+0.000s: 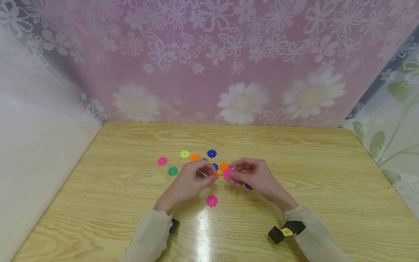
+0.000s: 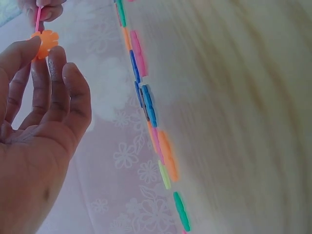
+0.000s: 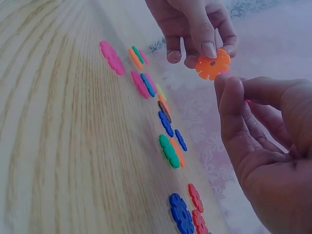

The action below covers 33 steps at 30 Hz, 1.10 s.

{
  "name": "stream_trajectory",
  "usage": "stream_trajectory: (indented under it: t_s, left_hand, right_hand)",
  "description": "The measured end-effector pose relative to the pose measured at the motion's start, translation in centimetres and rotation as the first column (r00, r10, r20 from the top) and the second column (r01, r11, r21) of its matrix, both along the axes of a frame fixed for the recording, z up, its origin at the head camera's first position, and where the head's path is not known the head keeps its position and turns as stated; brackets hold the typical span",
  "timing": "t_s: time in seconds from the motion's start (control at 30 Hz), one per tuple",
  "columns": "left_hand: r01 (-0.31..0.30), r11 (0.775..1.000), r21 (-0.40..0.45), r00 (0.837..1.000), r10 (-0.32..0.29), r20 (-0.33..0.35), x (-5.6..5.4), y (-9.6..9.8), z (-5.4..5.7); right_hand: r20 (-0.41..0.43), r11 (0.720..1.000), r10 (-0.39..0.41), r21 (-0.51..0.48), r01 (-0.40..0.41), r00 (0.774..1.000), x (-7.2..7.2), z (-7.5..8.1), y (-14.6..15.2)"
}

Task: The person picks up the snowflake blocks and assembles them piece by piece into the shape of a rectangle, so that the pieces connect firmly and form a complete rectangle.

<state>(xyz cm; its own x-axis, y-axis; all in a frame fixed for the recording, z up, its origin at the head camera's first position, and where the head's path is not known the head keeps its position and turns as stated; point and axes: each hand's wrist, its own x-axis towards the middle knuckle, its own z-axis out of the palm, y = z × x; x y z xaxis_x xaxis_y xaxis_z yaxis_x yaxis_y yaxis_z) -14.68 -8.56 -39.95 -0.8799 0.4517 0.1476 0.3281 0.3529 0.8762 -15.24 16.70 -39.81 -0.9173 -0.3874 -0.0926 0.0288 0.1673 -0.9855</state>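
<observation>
My left hand point(image 1: 193, 178) pinches an orange notched plastic disc point(image 3: 205, 69) between thumb and fingers. With thumb and fingertips, my right hand point(image 1: 258, 178) holds a pink notched disc point(image 1: 227, 174). Both hands are raised a little over the table. The two discs meet at their edges, set crosswise; whether their slots are interlocked I cannot tell. In the left wrist view the orange disc point(image 2: 48, 45) faces the camera while the pink disc point(image 2: 38, 18) shows edge-on. My right fingertips cover most of the pink disc in the right wrist view.
Several loose notched discs lie flat on the wooden table point(image 1: 98, 203): a pink disc point(image 1: 209, 205) nearest me, a green disc point(image 1: 171, 173), a yellow disc point(image 1: 183, 157) and a blue disc point(image 1: 210, 156). Others lie partly hidden beneath my hands. A floral curtain point(image 1: 190, 83) hangs behind.
</observation>
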Motion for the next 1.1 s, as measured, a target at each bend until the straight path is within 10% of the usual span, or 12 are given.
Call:
stream_trajectory:
  t_s: [0.7,1.1]
  left_hand:
    - [-0.01,0.996,0.084,0.999,0.007,0.034,0.3,-0.3,0.3]
    - [-0.044,0.995,0.086,0.995,0.051,-0.088,0.1,-0.4,0.5]
  right_hand:
    - [-0.022,0.996,-0.061,-0.06,0.059,0.998,0.1,-0.3,-0.6]
    - [0.02,0.986,-0.071,-0.15,0.073,0.997,0.4,-0.1,-1.2]
